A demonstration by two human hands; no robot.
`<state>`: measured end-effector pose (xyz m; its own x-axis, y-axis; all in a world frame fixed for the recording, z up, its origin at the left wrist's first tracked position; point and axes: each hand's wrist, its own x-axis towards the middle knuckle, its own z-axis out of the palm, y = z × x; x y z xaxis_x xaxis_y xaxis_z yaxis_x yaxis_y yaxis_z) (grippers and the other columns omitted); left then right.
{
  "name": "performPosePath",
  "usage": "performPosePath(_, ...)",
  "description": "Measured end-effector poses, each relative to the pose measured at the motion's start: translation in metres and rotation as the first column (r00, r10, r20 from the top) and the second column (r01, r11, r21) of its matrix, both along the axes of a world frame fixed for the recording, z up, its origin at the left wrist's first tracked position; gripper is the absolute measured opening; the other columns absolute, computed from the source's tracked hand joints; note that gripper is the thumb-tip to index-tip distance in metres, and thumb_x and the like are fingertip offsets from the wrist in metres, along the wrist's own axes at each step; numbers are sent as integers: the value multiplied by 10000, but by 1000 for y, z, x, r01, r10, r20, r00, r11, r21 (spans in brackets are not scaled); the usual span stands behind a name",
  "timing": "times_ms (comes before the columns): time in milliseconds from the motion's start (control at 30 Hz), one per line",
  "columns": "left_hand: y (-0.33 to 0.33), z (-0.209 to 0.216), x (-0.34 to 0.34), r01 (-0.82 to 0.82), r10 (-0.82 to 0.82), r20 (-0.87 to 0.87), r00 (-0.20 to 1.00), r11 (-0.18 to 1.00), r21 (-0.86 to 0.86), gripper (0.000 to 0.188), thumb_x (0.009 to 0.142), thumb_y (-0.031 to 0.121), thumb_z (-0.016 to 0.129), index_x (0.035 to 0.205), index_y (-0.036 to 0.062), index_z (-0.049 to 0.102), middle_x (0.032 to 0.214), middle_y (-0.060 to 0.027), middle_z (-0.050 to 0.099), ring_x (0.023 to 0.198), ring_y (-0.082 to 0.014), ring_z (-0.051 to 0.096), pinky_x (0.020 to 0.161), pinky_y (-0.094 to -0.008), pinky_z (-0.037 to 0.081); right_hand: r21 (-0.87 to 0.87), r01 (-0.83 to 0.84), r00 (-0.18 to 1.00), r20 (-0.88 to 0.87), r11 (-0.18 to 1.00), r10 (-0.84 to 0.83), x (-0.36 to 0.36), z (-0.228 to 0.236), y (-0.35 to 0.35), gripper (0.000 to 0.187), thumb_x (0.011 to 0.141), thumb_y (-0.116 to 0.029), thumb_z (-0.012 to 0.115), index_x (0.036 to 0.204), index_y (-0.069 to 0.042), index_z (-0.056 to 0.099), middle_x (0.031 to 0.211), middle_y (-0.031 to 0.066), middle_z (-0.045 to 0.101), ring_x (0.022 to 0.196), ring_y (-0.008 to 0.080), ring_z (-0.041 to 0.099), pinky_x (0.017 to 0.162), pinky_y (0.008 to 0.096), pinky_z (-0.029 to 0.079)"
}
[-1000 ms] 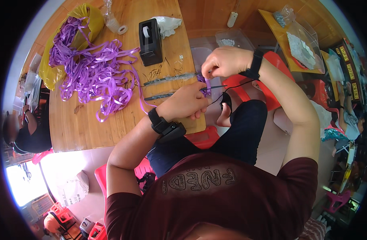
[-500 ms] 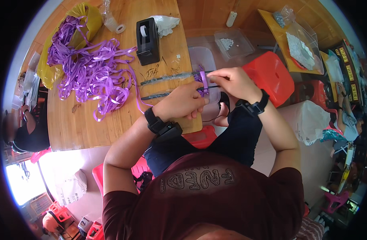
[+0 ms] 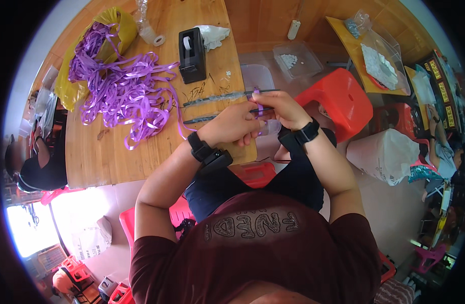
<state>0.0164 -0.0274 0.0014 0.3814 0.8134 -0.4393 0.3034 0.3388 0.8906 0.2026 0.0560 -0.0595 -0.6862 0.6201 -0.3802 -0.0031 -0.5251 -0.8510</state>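
Observation:
Two thin dark rods (image 3: 207,99) lie side by side, taped to the wooden table and jutting past its right edge. A short piece of purple ribbon (image 3: 260,108) goes around or across their free ends; the exact looping is partly covered by my fingers. My left hand (image 3: 233,124) is closed at the table edge, its fingertips at the lower rod and the ribbon. From the other side, my right hand (image 3: 287,109) pinches the ribbon beside the upper rod with thumb and forefinger. A big tangle of purple ribbon (image 3: 126,93) spreads over the table, one strand running toward the rods.
A yellow plastic bag (image 3: 73,83) holds more ribbon. Behind the rods stands a black tape dispenser (image 3: 193,66) next to crumpled white tissue (image 3: 212,36). Beyond the table edge are a clear plastic bin (image 3: 258,76), a red stool (image 3: 338,104) and a white sack (image 3: 381,154).
My right hand has drawn in leftward, closer to my left hand, and its fingertips now meet the ribbon at the upper rod. The left hand stays at the rods. The whole view has shifted slightly.

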Motion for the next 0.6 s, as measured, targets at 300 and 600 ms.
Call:
performPosePath(300, -26, 48, -38, -120, 86, 158, 984, 969, 217, 446, 1005, 179, 564, 1410, 9, 488, 863, -49, 669, 683, -93, 632, 590, -233, 519, -59, 275, 960, 72, 960, -270, 42, -1, -2, 229, 983, -286, 647, 1046, -70, 688, 988, 47, 707, 870, 133, 671, 787, 271, 553)
performPosePath(600, -68, 34, -127, -314, 420, -153, 894, 835, 452, 233, 924, 153, 674, 1110, 13, 679, 876, -30, 675, 735, -93, 626, 647, -251, 511, 32, 261, 951, 161, 965, -263, 45, -63, 9, 253, 971, -311, 659, 1031, -65, 671, 823, 7, 643, 743, 119, 621, 666, 255, 526)
